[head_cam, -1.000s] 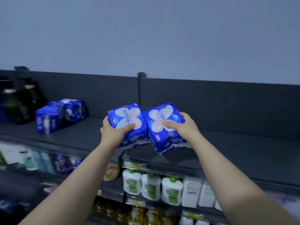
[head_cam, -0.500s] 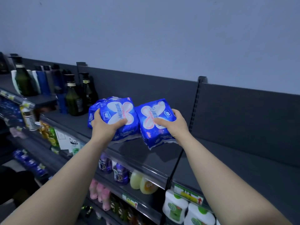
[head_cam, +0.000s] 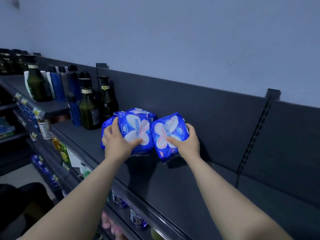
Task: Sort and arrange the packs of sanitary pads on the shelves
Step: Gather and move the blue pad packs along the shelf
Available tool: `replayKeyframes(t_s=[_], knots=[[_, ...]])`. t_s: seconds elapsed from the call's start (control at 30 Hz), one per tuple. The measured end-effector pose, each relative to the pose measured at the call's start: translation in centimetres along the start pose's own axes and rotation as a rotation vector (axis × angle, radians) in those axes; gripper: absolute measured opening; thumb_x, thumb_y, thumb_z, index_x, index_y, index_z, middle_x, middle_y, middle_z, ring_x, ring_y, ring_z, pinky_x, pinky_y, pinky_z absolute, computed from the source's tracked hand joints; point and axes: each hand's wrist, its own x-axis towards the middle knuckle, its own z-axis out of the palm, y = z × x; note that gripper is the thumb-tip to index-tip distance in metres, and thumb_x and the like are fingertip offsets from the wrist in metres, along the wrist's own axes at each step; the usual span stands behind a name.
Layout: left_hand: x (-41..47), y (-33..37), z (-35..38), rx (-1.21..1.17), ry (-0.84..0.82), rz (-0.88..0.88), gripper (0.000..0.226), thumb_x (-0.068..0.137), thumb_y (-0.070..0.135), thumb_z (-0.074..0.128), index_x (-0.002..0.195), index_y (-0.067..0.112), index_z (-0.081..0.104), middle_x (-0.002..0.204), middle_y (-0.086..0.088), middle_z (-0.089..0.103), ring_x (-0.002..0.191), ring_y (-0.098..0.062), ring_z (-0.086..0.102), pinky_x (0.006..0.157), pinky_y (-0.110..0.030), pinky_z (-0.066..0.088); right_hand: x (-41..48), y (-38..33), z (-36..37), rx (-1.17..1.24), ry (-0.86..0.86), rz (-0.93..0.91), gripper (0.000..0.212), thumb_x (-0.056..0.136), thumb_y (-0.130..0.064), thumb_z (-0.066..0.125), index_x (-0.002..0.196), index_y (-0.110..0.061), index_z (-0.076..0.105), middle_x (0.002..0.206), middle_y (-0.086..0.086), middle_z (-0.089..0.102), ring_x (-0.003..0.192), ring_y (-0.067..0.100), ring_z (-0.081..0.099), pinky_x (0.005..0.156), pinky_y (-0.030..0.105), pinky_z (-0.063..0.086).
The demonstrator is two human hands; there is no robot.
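Holding: two bare hands, each with one blue pack of sanitary pads, over the top shelf (head_cam: 173, 184)
Left hand: the left hand (head_cam: 117, 144) grips the left pack (head_cam: 136, 130), thumb across its printed front and fingers curled round its left edge
Right hand: the right hand (head_cam: 187, 143) grips the right pack (head_cam: 168, 134), thumb on the front and fingers wrapped round the right side
Packs in hand: two, side by side with their inner edges touching, both tilted, white and pink print facing the camera
Contact with shelf: both packs are low over the shelf; whether their bottom edges touch it cannot be told
Other packs: two more blue packs (head_cam: 106, 124) lie on the shelf just behind the left pack, partly hidden by it, so four packs are counted in all
Backing: a dark back panel (head_cam: 216, 118) stands close behind the packs, under a pale wall (head_cam: 173, 40)
Bottles: three dark green bottles (head_cam: 88, 110) can be counted clearly, two of them just left of the packs; two blue bottles (head_cam: 74, 111) stand among them, and those further left are too blurred to count
Lower shelves: small products (head_cam: 137, 219) sit below, too dim to count
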Motion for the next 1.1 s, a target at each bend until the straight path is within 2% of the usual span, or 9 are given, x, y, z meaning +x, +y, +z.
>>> replayKeyframes(t_s=[0.07, 0.17, 0.3, 0.4, 0.5, 0.67, 0.83, 0.97, 1.1], knots=[[1.0, -0.2, 0.8, 0.175, -0.030, 0.042, 0.112, 0.068, 0.044, 0.083, 0.152, 0.034, 0.010, 0.150, -0.005, 0.017, 0.133, -0.033, 0.021, 0.101, -0.048, 0.036, 0.9, 1.0, 1.4, -0.072, 0.007, 0.034, 0.077, 0.061, -0.036, 0.085, 0.126, -0.037, 0.044, 0.125, -0.004, 0.051, 0.109, 0.015, 0.052, 0.095, 0.034, 0.047], [2.2, -1.0, 1.9, 0.351, -0.045, 0.061, 0.107, 0.072, 0.048, 0.079, 0.152, 0.036, 0.009, 0.149, -0.007, 0.016, 0.132, -0.034, 0.022, 0.097, -0.051, 0.041, 2.1, 1.6, 3.0, -0.176, -0.015, 0.086, 0.076, 0.073, -0.031, 0.080, 0.137, -0.030, 0.038, 0.133, 0.006, 0.039, 0.108, 0.021, 0.049, 0.094, 0.030, 0.041], [4.0, -2.2, 2.5, 0.370, -0.035, 0.085, 0.103, 0.076, 0.048, 0.076, 0.153, 0.032, 0.008, 0.149, -0.008, 0.016, 0.130, -0.035, 0.023, 0.096, -0.050, 0.042, 3.6, 1.3, 4.5, -0.255, -0.033, 0.111, 0.077, 0.077, -0.037, 0.076, 0.141, -0.027, 0.035, 0.135, 0.005, 0.031, 0.094, 0.019, 0.051, 0.085, 0.027, 0.042], [5.6, -3.1, 2.2, 0.346, -0.043, 0.080, 0.103, 0.078, 0.046, 0.075, 0.153, 0.032, 0.007, 0.150, -0.008, 0.015, 0.131, -0.034, 0.021, 0.093, -0.051, 0.042, 4.4, 0.8, 5.9, -0.295, -0.044, 0.147, 0.071, 0.079, -0.040, 0.074, 0.138, -0.024, 0.038, 0.133, 0.004, 0.023, 0.092, 0.022, 0.054, 0.087, 0.030, 0.047], [6.7, -4.1, 1.7, 0.318, -0.051, 0.056, 0.104, 0.078, 0.046, 0.075, 0.153, 0.033, 0.004, 0.151, -0.008, 0.015, 0.134, -0.034, 0.020, 0.094, -0.054, 0.042, 5.0, 0.5, 7.5, -0.325, -0.048, 0.190, 0.073, 0.080, -0.043, 0.072, 0.141, -0.025, 0.034, 0.133, 0.006, 0.025, 0.095, 0.024, 0.054, 0.088, 0.032, 0.047], [8.0, -5.1, 0.8, 0.335, -0.079, 0.071, 0.106, 0.077, 0.050, 0.074, 0.154, 0.029, 0.005, 0.152, -0.012, 0.019, 0.135, -0.036, 0.023, 0.101, -0.050, 0.036, 5.4, -0.1, 8.7, -0.438, -0.031, 0.201, 0.079, 0.082, -0.050, 0.068, 0.145, -0.024, 0.028, 0.138, 0.007, 0.032, 0.108, 0.030, 0.055, 0.083, 0.032, 0.046], [7.8, -5.2, 0.0, 0.336, -0.060, 0.141, 0.103, 0.075, 0.053, 0.074, 0.153, 0.025, 0.012, 0.150, -0.014, 0.023, 0.131, -0.038, 0.032, 0.106, -0.049, 0.031, 4.5, -1.1, 8.8, -0.628, -0.047, 0.155, 0.082, 0.082, -0.057, 0.062, 0.148, -0.022, 0.026, 0.138, 0.011, 0.041, 0.119, 0.031, 0.050, 0.098, 0.042, 0.045], [7.7, -4.4, -0.7, 0.331, -0.026, 0.273, 0.091, 0.076, 0.041, 0.076, 0.148, 0.011, 0.028, 0.148, -0.018, 0.027, 0.129, -0.040, 0.034, 0.106, -0.051, 0.033, 3.0, -2.3, 8.7, -0.734, -0.090, 0.063, 0.077, 0.086, -0.057, 0.058, 0.150, -0.024, 0.030, 0.151, 0.008, 0.032, 0.135, 0.029, 0.035, 0.110, 0.040, 0.033], [7.1, -3.9, -1.1, 0.283, -0.036, 0.342, 0.076, 0.077, 0.027, 0.076, 0.137, 0.002, 0.038, 0.141, -0.020, 0.038, 0.124, -0.040, 0.041, 0.097, -0.048, 0.039, 1.4, -3.1, 8.0, -0.792, -0.099, -0.025, 0.065, 0.090, -0.049, 0.057, 0.145, -0.020, 0.040, 0.150, 0.004, 0.037, 0.136, 0.025, 0.035, 0.111, 0.038, 0.031]])
